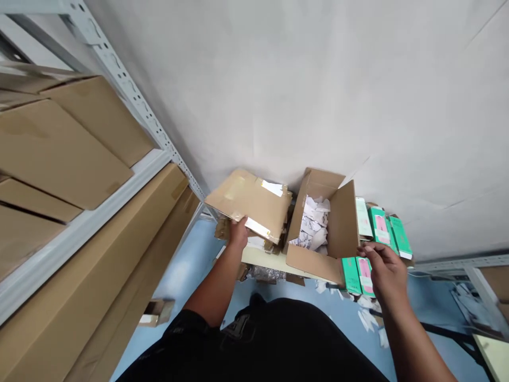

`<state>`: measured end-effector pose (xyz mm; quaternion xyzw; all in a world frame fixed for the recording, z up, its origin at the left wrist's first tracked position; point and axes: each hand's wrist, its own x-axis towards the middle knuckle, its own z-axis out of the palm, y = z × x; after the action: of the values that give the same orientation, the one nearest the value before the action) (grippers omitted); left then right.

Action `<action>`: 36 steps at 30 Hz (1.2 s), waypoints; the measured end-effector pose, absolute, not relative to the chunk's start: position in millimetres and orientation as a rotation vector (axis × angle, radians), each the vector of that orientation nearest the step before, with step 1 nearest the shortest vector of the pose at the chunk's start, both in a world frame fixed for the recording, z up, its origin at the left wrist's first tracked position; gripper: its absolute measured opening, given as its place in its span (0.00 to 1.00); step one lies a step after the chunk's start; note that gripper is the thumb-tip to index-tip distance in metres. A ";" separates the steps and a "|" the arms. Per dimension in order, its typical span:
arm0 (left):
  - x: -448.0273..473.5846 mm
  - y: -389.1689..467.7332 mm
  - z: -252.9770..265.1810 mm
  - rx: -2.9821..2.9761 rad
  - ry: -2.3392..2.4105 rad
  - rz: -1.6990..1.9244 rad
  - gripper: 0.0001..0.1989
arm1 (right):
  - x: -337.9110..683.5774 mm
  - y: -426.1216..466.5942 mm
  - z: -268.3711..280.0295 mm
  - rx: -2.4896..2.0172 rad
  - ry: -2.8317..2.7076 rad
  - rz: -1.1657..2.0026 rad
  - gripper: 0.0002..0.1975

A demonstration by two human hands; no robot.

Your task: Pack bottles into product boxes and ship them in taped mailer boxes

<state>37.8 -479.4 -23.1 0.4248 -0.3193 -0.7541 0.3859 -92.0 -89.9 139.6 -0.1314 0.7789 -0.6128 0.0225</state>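
My left hand (238,234) grips the near edge of a flattened cardboard sheet (246,200) with white label strips on it, tilted over a stack of cardboard. To its right stands an open cardboard box (345,220), flaps up, with crumpled white paper (315,223) inside. Beside the box's right flap is my right hand (385,268), its thumb and fingers pinched together. What they hold, if anything, is too small to make out, and I cannot tell whether they touch the flap.
Green boxes with pink pictures (382,228) stand right of the open box. On the left, a metal shelf (135,180) carries large cartons (59,148). Paper scraps (368,320) and a small open carton (157,312) lie on the blue floor. A grey wall (294,90) rises behind.
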 end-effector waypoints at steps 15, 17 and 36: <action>80.0 -347.7 249.2 0.167 -1.332 -1.794 0.30 | -75.1 58.8 130.5 -0.665 2.476 -1.746 0.16; 65.0 -291.8 252.8 0.125 -1.394 -1.892 0.29 | -77.6 106.8 126.6 -0.581 2.343 -1.906 0.19; -196.3 171.1 124.0 -1.003 -2.684 -2.461 0.32 | -94.2 509.2 64.5 0.859 2.291 -2.550 0.27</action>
<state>-196.3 171.1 124.0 -0.2522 -0.6751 -0.6189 -0.3122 -94.2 509.2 64.5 0.2384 0.6359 -0.7077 -0.1948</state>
